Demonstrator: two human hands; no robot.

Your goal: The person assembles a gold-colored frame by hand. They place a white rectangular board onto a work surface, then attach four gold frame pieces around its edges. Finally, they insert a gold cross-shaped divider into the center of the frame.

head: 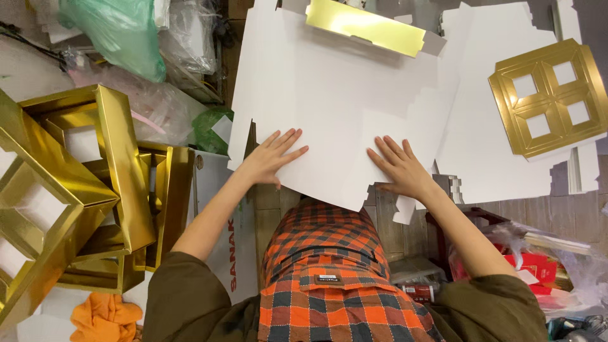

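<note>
Nearest the camera, an orange plaid bag [326,278] sits on the person's lap between two olive sleeves. Just beyond it, the left hand [271,158] and the right hand [400,168] lie flat with fingers spread wide, palms pressing down on a large white cardboard sheet [335,95] and gripping nothing. That sheet lies across the middle of the wooden table [392,221], its near corner hanging toward the bag. Folded gold boxes [95,190] are stacked at the left. Farther right, a gold four-window insert [550,98] rests on more white card, and a gold flap [364,26] lies at the sheet's far edge.
</note>
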